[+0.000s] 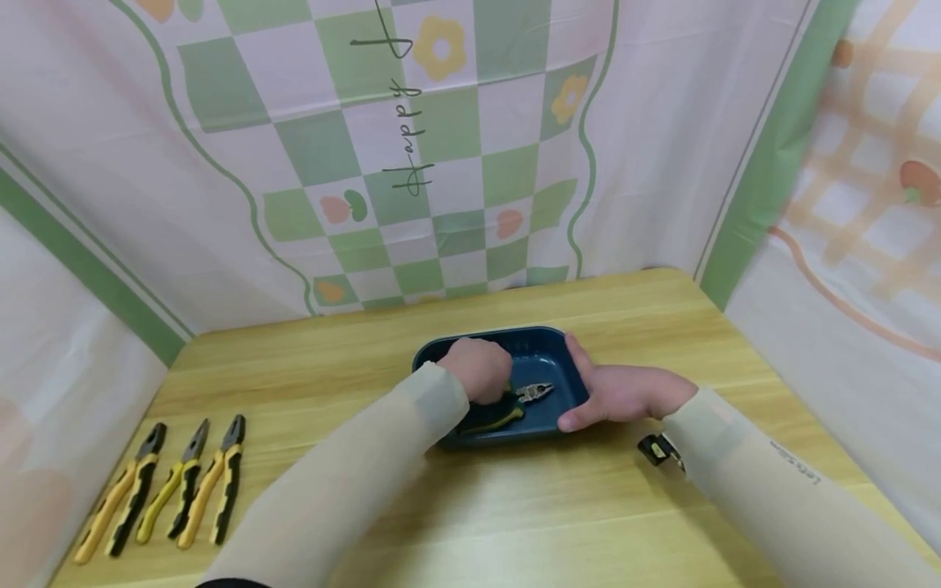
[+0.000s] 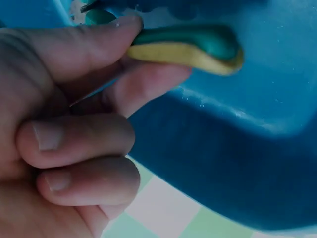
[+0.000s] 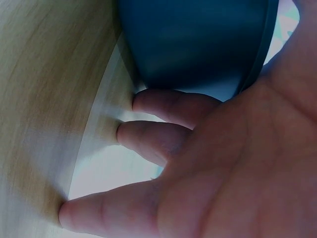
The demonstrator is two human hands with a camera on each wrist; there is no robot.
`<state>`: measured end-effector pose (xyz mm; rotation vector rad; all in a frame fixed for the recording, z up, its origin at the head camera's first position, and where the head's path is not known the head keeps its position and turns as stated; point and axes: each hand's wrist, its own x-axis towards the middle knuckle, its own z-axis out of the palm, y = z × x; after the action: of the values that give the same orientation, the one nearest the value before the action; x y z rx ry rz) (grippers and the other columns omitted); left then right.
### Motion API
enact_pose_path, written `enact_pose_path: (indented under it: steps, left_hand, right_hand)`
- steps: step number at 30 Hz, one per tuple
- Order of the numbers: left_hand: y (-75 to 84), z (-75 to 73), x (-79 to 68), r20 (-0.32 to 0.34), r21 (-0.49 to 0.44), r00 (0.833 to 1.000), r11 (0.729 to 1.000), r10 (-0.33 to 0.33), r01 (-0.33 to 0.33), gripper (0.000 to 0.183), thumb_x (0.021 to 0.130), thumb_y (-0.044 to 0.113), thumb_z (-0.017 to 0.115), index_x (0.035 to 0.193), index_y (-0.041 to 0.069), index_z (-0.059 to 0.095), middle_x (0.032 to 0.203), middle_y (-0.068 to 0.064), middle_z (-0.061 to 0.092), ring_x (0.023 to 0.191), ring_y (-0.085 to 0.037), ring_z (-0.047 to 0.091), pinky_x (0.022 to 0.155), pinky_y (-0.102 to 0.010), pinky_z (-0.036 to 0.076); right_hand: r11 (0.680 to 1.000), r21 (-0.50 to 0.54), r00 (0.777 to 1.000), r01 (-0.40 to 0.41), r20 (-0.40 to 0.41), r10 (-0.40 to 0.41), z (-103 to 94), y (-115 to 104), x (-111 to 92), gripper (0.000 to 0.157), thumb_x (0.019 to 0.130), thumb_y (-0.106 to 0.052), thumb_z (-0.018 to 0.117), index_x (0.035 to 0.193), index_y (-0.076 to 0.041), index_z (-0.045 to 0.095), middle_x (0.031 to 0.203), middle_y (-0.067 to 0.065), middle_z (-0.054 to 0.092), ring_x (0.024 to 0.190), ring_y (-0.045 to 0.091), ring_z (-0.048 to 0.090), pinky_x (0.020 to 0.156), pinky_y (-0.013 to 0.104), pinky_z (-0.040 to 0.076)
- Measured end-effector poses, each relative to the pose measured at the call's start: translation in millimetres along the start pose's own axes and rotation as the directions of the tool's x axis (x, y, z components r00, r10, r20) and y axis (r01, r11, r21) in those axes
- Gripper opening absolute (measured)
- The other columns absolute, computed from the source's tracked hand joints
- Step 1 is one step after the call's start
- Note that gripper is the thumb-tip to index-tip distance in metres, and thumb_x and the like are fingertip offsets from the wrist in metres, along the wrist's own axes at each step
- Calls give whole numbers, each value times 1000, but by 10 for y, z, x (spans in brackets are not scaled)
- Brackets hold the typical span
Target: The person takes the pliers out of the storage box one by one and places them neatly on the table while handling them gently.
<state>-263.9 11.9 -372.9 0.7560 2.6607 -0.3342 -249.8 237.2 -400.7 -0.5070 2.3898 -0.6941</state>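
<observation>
Inside the dark blue tray (image 1: 547,418), my left hand (image 1: 481,370) pinches one handle of a pair of pliers. These pliers (image 1: 534,392) have silver jaws pointing right and green and yellow grips. In the left wrist view the thumb and index finger of my left hand (image 2: 74,99) hold a green and yellow handle (image 2: 193,47), with the other fingers curled beneath. My right hand (image 1: 625,392) lies against the tray's right side, thumb at the front corner and a finger toward the back. The right wrist view shows three outstretched fingers (image 3: 153,141) with tips at the tabletop beside the tray wall (image 3: 198,44).
Three more pliers with yellow and black handles, left (image 1: 121,494), middle (image 1: 176,482) and right (image 1: 215,482), lie in a row on the wooden table (image 1: 331,392) at the left. A patterned curtain (image 1: 412,163) hangs behind the table and along its sides.
</observation>
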Motion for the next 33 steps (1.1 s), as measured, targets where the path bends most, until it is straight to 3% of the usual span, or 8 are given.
enact_pose_path:
  steps: [5, 10, 14, 17, 23, 28, 33]
  left_hand:
    - [-95, -35, -19, -32, -41, 999, 999, -6, 4, 28, 94, 22, 52, 67, 17, 57, 63, 3, 45, 55, -14, 42, 52, -30, 40]
    - [-187, -81, -18, -21, -99, 999, 994, -45, 43, 31, 93, 20, 53, 62, 16, 50, 61, 1, 38, 54, -16, 37, 50, -31, 37]
    - [-253, -119, -22, -37, -139, 997, 988, -68, 62, 29, 91, 19, 53, 62, 15, 52, 62, 1, 44, 55, -17, 42, 52, -32, 41]
    - [-324, -140, -29, -49, -162, 996, 985, -69, 60, 31, 90, 16, 53, 59, 15, 50, 59, 2, 42, 52, -17, 42, 52, -31, 41]
    - [-513, -173, -82, -70, -264, 997, 964, -28, 9, 37, 85, 11, 54, 52, 16, 40, 49, 5, 28, 43, -13, 27, 45, -27, 30]
    - [-651, -188, -187, -149, -420, 986, 908, -78, 8, 38, 86, 15, 60, 51, 14, 44, 47, 4, 40, 42, -13, 38, 48, -27, 37]
    - [-822, -166, -261, -191, -589, 959, 806, -210, 59, 30, 85, 16, 63, 56, 8, 58, 54, 0, 60, 49, -18, 54, 51, -30, 43]
  right_hand:
    - [1000, -14, 1000, 4, 1, -4, -8, -9, -2, 128, 73, -58, 71, 142, -14, -27, 149, 25, 17, 118, 25, 43, 103, 47, 26]
    - [1000, 9, 1000, 25, -3, -25, -1, -3, -11, 128, 74, -55, 72, 141, -13, -29, 149, 25, 15, 121, 29, 40, 103, 49, 24]
    - [1000, 13, 1000, 28, -6, -28, 10, 3, -21, 129, 74, -55, 72, 141, -13, -30, 150, 26, 11, 123, 30, 38, 104, 49, 22]
    - [1000, 3, 1000, 28, -9, -28, 11, 1, -21, 128, 74, -55, 71, 141, -13, -29, 150, 26, 9, 125, 31, 37, 105, 49, 21]
    - [999, -12, 999, 29, -12, -30, 8, -22, -11, 128, 74, -56, 71, 142, -12, -28, 148, 28, 14, 121, 29, 41, 103, 49, 24]
    - [1000, -13, 1000, 15, -12, -15, 4, -25, -1, 130, 72, -58, 72, 141, -13, -30, 147, 28, 17, 117, 28, 45, 103, 49, 25]
    - [1000, -7, 1000, 19, -16, -19, 13, -6, 8, 130, 73, -57, 72, 141, -14, -29, 149, 27, 14, 118, 28, 44, 103, 50, 24]
